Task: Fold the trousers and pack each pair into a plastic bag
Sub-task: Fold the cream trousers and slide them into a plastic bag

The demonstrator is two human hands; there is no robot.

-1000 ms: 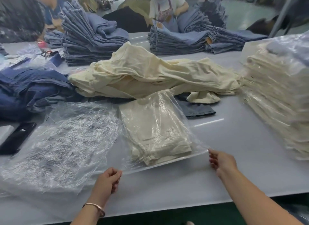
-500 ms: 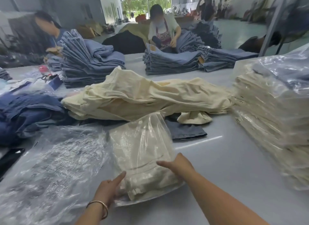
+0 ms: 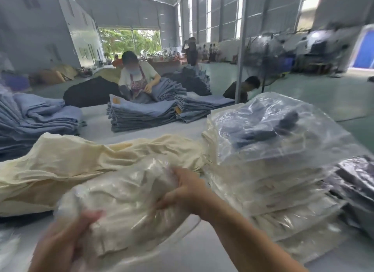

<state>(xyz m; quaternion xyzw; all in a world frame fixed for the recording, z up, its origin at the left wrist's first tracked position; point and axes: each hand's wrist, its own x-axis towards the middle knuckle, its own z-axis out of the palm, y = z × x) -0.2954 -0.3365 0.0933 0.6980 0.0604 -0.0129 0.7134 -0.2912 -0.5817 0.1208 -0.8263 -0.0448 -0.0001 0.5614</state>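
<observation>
Bagged cream trousers hung between my hands. My left hand and right hand clamped opposite ends, likely bound for the packed stack.

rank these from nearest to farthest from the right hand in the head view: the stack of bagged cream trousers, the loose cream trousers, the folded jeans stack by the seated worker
From the right hand, which grips the bagged pair:
1. Loose cream trousers, just behind and left of the hand.
2. Stack of bagged cream trousers, to its right. These first two are nearly too close to call.
3. Folded jeans stack, far across the table, plainly farthest.
</observation>
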